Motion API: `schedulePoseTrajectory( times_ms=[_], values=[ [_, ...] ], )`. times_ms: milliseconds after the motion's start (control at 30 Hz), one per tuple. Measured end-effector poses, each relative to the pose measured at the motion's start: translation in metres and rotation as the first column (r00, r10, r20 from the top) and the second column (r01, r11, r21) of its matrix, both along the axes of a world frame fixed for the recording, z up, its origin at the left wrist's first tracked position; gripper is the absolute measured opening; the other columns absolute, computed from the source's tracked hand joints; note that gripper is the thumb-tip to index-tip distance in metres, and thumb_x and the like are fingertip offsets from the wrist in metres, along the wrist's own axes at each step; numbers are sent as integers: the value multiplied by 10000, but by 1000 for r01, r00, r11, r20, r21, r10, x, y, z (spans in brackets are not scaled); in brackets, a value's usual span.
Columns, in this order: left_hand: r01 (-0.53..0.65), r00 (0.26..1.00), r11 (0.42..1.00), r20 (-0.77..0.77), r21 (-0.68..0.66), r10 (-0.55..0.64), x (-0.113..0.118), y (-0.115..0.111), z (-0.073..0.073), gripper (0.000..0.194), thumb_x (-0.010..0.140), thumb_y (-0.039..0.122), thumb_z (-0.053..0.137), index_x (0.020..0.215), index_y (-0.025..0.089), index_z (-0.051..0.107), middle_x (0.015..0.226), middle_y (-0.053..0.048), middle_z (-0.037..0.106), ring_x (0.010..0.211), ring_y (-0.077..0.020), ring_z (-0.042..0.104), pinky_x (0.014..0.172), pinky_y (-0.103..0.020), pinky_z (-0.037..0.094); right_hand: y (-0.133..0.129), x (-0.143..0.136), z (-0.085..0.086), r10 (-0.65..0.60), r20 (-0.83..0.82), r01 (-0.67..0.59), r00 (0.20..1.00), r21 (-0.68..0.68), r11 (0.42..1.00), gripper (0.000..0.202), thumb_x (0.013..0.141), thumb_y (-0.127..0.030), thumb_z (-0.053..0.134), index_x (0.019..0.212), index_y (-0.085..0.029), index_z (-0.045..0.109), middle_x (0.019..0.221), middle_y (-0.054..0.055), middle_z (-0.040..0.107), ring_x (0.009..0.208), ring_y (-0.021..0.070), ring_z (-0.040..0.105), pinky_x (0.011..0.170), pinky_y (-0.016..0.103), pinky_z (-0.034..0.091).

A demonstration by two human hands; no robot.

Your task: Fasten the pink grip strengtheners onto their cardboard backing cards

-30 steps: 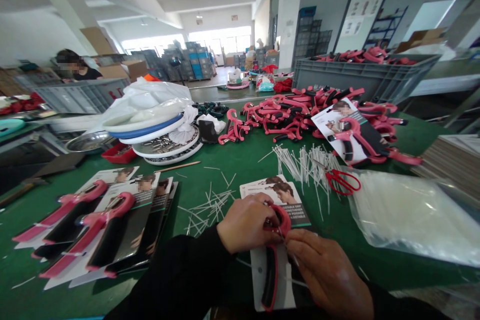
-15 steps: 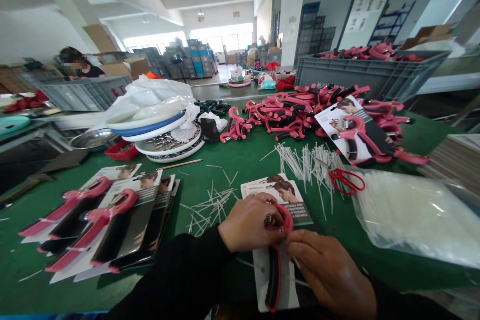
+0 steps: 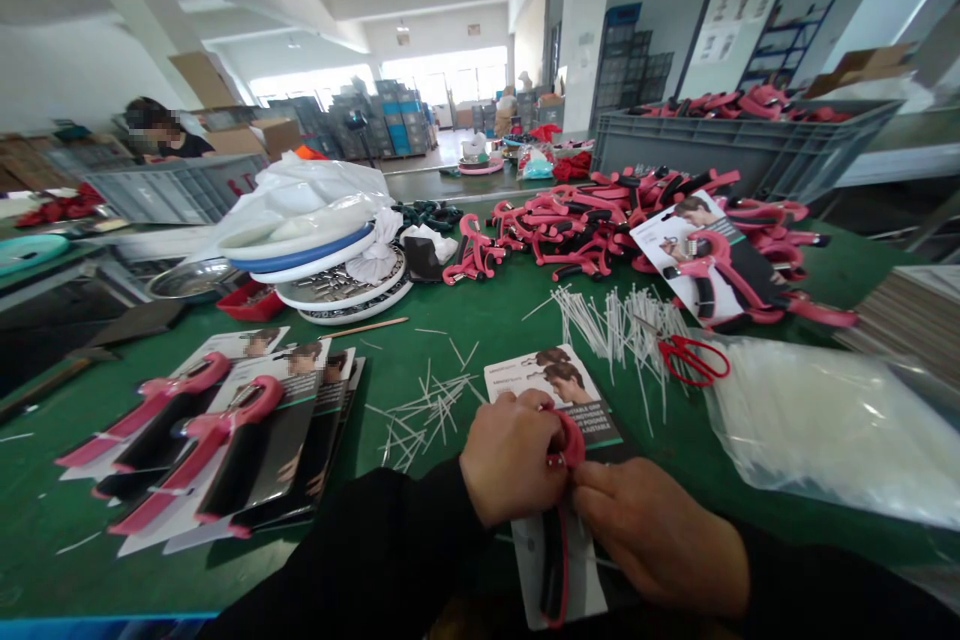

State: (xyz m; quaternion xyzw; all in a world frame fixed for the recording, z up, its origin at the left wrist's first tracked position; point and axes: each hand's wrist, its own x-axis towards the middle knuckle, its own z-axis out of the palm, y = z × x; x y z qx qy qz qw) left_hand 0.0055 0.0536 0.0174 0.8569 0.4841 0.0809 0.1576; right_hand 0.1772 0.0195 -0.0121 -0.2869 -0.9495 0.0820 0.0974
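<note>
A pink and black grip strengthener [image 3: 553,560] lies on its printed backing card [image 3: 589,385] in front of me. My left hand [image 3: 514,455] is closed round the strengthener's upper end, near its spring and curved pink top. Pressed against the same part from the right, my right hand [image 3: 652,530] has thumb and fingers pinched together. A thin white cable tie [image 3: 600,561] shows across the card below these fingers; its upper part is hidden in the pinch. Loose white cable ties [image 3: 427,410] lie scattered left of the card, and a thicker bunch [image 3: 615,330] lies beyond it.
Carded strengtheners [image 3: 217,440] are stacked at left. Red scissors [image 3: 694,361] and a plastic bag [image 3: 817,420] lie right. Behind are a pile of pink strengtheners [image 3: 570,220], one carded strengthener [image 3: 712,260], stacked plates [image 3: 337,295] and a grey crate [image 3: 690,145]. Another person [image 3: 161,130] is far left.
My left hand has turned and closed further over the strengthener's top, covering more of the spring. My right fingers have drawn tighter together beside it. The card has stayed nearly in place.
</note>
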Motion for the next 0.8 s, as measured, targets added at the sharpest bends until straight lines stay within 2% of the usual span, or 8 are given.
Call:
schedulePoseTrajectory(
  times_ms=[133,233,367,467,600,700,800],
  values=[
    [53,990,994,-132,97,-40,5,-10,7,171,751,251,549,854,165,654,995,-97,636,841,-265,615,703,-369,511,-4,3,-5,-49,-202,40,978,-48,998,215,806,-92,342,786,-169,541,769,68,598,654,157,557,553,263,405],
    [141,963,983,-247,115,-109,11,-11,14,189,796,148,465,849,130,646,927,-108,651,758,-241,639,623,-341,519,-5,5,-6,-61,-303,42,951,-70,997,239,825,-85,316,809,-179,535,783,66,604,674,142,568,571,242,420],
    [190,950,978,-269,88,-160,16,-9,20,190,768,96,463,816,108,647,909,-128,652,728,-259,646,574,-352,521,-1,6,-6,26,-192,-25,981,7,1000,210,758,-79,357,757,-174,544,772,74,626,615,150,550,512,261,386],
    [156,952,985,-278,81,-128,18,-9,21,173,742,103,500,823,91,652,903,-145,649,687,-263,650,548,-356,520,3,4,-1,101,-59,-98,993,62,993,193,699,-81,406,774,-160,566,818,78,646,585,151,548,479,272,358],
    [108,970,991,-227,80,-88,13,-3,17,157,742,225,582,839,136,667,948,-119,644,741,-266,652,605,-366,527,5,3,12,90,99,-93,991,25,995,217,648,-75,469,811,-159,585,820,60,641,566,155,548,465,278,353],
    [101,985,991,-151,88,-87,-1,6,12,278,733,438,627,901,221,672,1062,-65,626,916,-266,623,756,-365,514,-2,11,23,13,29,-10,1000,-91,996,170,782,-125,463,889,-190,578,871,41,623,688,157,581,568,269,422],
    [-3,996,996,93,92,-5,-26,3,4,369,769,494,579,1028,236,629,1192,-61,562,1051,-225,555,889,-333,453,-18,21,26,-104,-52,95,993,-149,984,175,858,-248,482,1019,-231,548,962,42,601,801,163,590,665,272,456]
  ],
)
